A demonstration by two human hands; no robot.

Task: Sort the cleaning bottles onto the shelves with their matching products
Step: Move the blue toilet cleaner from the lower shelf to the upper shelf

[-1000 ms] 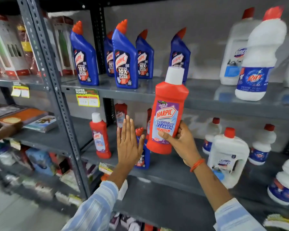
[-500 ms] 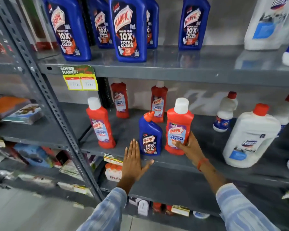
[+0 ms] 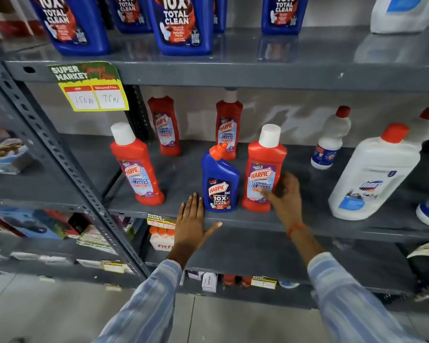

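A red Harpic bathroom cleaner bottle point(image 3: 263, 167) with a white cap stands upright on the middle shelf point(image 3: 307, 219). My right hand point(image 3: 286, 196) is just to its right, blurred, fingers spread, thumb still over the label. A small blue Harpic bottle point(image 3: 219, 184) stands immediately left of it. My left hand point(image 3: 191, 219) lies flat on the shelf's front edge beside the blue bottle, holding nothing. Three more red Harpic bottles point(image 3: 136, 167) point(image 3: 165, 127) point(image 3: 228, 125) stand on the same shelf. Large blue Harpic bottles point(image 3: 181, 23) line the upper shelf point(image 3: 258, 75).
White Domex bottle point(image 3: 372, 174) and a smaller white bottle with a red cap point(image 3: 330, 139) stand at the right of the middle shelf. A yellow price tag point(image 3: 94, 95) hangs from the upper shelf. A slotted upright post point(image 3: 67, 169) separates the left bay.
My right hand lowered the red bottle from chest height onto the middle shelf beside the small blue one and has loosened its grip. My left hand came down flat onto the shelf edge.
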